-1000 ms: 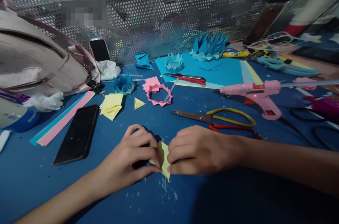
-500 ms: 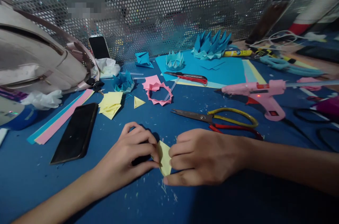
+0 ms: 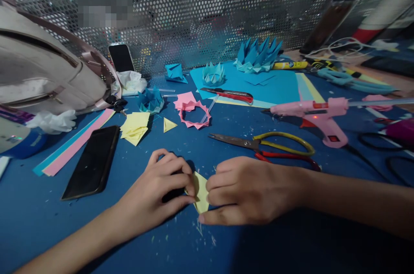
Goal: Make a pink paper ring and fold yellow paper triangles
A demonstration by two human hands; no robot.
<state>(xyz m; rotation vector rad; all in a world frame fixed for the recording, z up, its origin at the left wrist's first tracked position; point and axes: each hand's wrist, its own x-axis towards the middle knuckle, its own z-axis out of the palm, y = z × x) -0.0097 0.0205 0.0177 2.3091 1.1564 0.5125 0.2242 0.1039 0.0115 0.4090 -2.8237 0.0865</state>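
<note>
Nearest the camera, at about six o'clock on the blue table (image 3: 39, 222), the left hand (image 3: 155, 196) and the right hand (image 3: 246, 192) meet over a small yellow folded paper (image 3: 200, 187). Both hands are curled knuckles-up, fingertips pressed onto the paper from either side: the left pinches its left edge between thumb and fingers, and the right holds its right edge with the thumb lying flat on the table under the fingers. Only a narrow wedge of the paper shows between them, lying on the tabletop amid tiny paper scraps.

At nine o'clock from the hands a black phone (image 3: 92, 162) lies face up, with pink and blue paper strips (image 3: 74, 144) just beyond it. At eleven o'clock sits a loose stack of yellow paper squares (image 3: 135, 127), with a small yellow triangle (image 3: 168, 125) beside it. At one o'clock lie scissors with yellow and red handles (image 3: 268, 146), blades pointing left. Beyond them at two o'clock stands a pink glue gun (image 3: 315, 116).

Farther out at twelve o'clock lies a pink paper ring (image 3: 194, 114), then a red utility knife (image 3: 229, 94) on a light blue sheet (image 3: 278, 86). On that sheet stand a small pale blue paper crown (image 3: 212, 74) and a larger blue folded crown (image 3: 257, 56). At ten o'clock a beige bag (image 3: 45, 75) rests against the perforated metal wall (image 3: 194, 11), a second phone (image 3: 121, 57) leaning beside it.
</note>
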